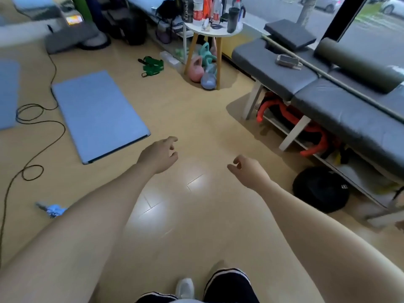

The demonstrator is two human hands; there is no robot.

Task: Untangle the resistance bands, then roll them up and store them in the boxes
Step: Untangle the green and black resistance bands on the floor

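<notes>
Floor (196, 110): pale wood, carrying nearly everything in view.
Padded bench (328, 88): grey, along the right side, with red tubing on the shelf beneath it; whether that tubing is a band I cannot tell.
Blue mat (98, 114): flat on the floor, left of centre.
Black ball (320, 189): on the floor beside the padded bench.
Round side bench (213, 29): crowded with bottles, kettlebells under it.
Green resistance bands (153, 66): a tangled heap on the floor, just left of the side bench's legs, well apart from both hands.
Boxes: none that I can make out.
Left hand (158, 155): held out over the floor, fingers loosely curled, holding nothing.
Right hand (247, 169): likewise out in front, fingers loosely curled and empty.
Step in hand: likely the approach; no untangling begun.
Next move: probably walking forward, bending down and picking up the green heap before finding a free end.
</notes>
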